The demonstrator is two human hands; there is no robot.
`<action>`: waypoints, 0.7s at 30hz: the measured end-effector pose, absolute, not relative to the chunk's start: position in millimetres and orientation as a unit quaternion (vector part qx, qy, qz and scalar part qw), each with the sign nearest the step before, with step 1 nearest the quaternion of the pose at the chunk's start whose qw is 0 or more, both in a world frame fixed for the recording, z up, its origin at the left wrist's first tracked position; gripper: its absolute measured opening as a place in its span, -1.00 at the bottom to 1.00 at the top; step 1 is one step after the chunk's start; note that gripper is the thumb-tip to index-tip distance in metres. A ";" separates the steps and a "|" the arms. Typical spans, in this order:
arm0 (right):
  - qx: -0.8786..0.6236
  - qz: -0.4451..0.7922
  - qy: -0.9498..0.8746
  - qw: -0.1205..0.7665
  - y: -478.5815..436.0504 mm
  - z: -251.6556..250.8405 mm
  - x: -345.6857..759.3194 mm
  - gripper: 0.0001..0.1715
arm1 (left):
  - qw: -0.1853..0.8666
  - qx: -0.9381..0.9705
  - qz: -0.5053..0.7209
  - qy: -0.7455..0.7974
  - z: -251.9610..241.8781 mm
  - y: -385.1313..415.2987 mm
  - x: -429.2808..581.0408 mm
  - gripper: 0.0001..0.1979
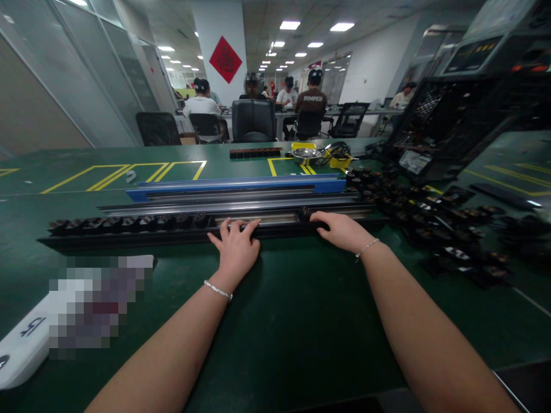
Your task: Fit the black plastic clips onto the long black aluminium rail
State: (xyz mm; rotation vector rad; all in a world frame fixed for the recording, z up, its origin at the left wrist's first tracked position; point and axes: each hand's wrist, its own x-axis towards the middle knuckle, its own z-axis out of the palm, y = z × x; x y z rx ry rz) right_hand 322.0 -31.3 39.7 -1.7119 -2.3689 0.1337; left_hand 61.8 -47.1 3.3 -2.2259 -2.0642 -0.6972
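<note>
A long black rail (172,238) lies across the green table in front of me. Several small black parts (129,222) stand in a row along its left half. My left hand (237,250) rests on the rail's middle with fingers spread, touching its near edge. Further right, my right hand (342,230) has thumb and fingers closed at one small black part (305,214) that sits in the rail channel. My fingertips partly cover that part, and its exact kind cannot be made out.
Behind the rail lie metal strips (241,204) and a blue-edged rail (241,184). To the right is a heap of black parts (447,223) near a tilted dark machine casing (443,126). A metal bowl (306,155) stands further back. A white object (26,338), partly blurred, lies left.
</note>
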 end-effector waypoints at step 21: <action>-0.584 0.055 -0.801 0.117 -30.7 39.9 329.0 -0.62 | 0.019 -0.714 -0.230 -0.660 1.0 -46.5 61.4 -0.49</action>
